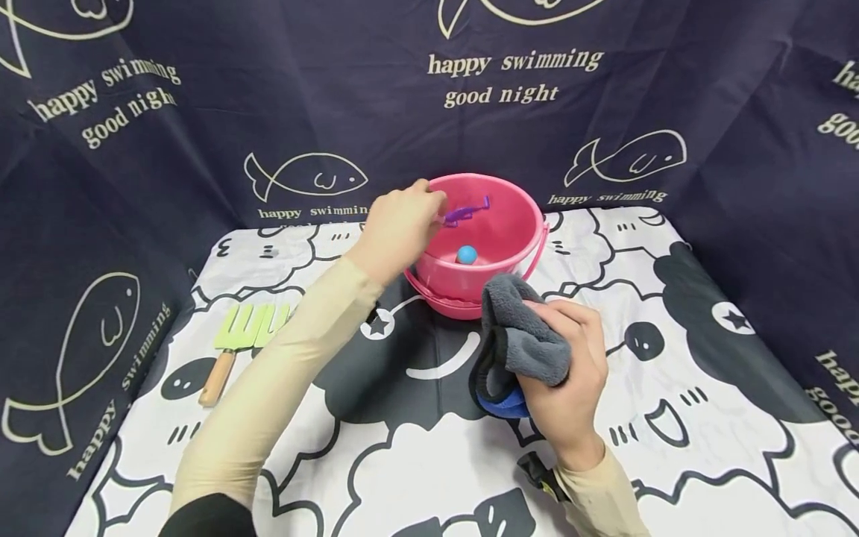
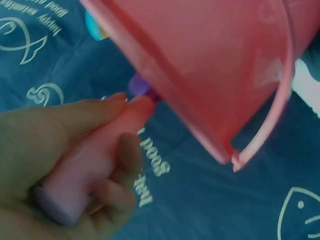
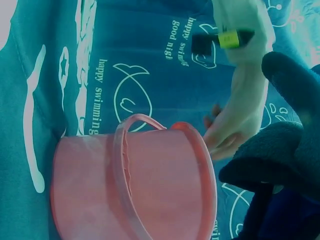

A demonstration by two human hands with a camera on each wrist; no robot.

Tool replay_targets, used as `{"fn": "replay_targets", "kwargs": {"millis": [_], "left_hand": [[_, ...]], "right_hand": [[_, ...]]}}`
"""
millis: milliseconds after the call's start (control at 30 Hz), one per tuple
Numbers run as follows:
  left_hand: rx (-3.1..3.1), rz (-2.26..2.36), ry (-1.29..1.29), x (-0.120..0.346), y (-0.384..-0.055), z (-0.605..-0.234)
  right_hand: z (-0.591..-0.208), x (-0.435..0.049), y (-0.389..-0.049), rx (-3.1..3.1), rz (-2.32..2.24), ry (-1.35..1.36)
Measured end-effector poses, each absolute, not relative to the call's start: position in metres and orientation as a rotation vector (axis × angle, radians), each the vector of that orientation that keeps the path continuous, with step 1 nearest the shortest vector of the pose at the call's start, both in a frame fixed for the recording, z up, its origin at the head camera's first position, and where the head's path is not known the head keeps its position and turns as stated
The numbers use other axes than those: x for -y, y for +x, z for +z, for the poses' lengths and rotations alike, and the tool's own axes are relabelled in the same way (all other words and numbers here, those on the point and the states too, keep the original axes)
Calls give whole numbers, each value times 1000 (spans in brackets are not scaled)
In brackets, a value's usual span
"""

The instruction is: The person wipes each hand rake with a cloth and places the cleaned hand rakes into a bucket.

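My left hand (image 1: 403, 224) reaches to the left rim of a pink bucket (image 1: 513, 216). It grips a pink handle (image 2: 87, 167) in the left wrist view, and a purple head (image 1: 467, 213) extends from it over the bucket's opening. The exact kind of this tool is unclear. A blue ball (image 1: 466, 255) lies inside the bucket. In front of the bucket's right side, my right hand (image 1: 573, 365) holds a folded grey cloth (image 1: 530, 347) with black edging and a blue underside. Its fingers are partly hidden by the cloth.
A light-green slotted tool (image 1: 240, 327) with a wooden handle (image 1: 218, 379) lies on the left of the patterned sheet (image 1: 429, 477). Dark printed fabric (image 1: 403, 112) hangs behind and at both sides. The bucket's pink carrying handle (image 1: 537, 253) hangs down outside it.
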State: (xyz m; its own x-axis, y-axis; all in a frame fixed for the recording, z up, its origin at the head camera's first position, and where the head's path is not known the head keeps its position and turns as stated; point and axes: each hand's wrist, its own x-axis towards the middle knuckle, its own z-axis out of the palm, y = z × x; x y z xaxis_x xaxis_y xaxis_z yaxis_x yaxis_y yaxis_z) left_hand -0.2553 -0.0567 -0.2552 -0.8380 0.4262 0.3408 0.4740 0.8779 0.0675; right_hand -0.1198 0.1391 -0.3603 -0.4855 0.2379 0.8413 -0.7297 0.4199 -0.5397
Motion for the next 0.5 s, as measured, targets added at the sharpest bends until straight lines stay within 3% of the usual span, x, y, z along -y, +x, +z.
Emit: {"fn": "replay_targets", "kwargs": {"millis": [267,500], "left_hand": [[3053,-136,-727,32,-299,-271],[3321,-224,-721,21,-310,-277]], "right_hand": [[-364,-136,-120,1737,1224,401],[-367,-141,-123,1746,1214,386]]}}
